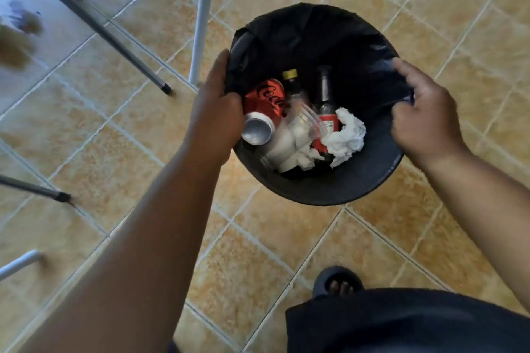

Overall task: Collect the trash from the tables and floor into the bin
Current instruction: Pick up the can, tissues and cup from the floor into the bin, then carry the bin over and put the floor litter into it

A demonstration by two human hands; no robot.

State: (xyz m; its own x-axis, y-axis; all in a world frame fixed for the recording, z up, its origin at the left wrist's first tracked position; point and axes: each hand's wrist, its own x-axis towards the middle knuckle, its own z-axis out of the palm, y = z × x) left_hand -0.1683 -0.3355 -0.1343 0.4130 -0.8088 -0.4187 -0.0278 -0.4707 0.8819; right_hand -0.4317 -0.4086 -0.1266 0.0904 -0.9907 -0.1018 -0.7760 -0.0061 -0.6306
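Bin (315, 192) rim gripped | left hand (215, 112) hides can (263, 112) partly

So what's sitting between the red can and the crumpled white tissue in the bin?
In the head view, two dark bottles and a clear plastic cup lie between the red can and the tissue.

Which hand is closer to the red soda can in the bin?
Left. The left hand grips the bin liner right beside the red soda can; the right hand holds the liner across the bin.
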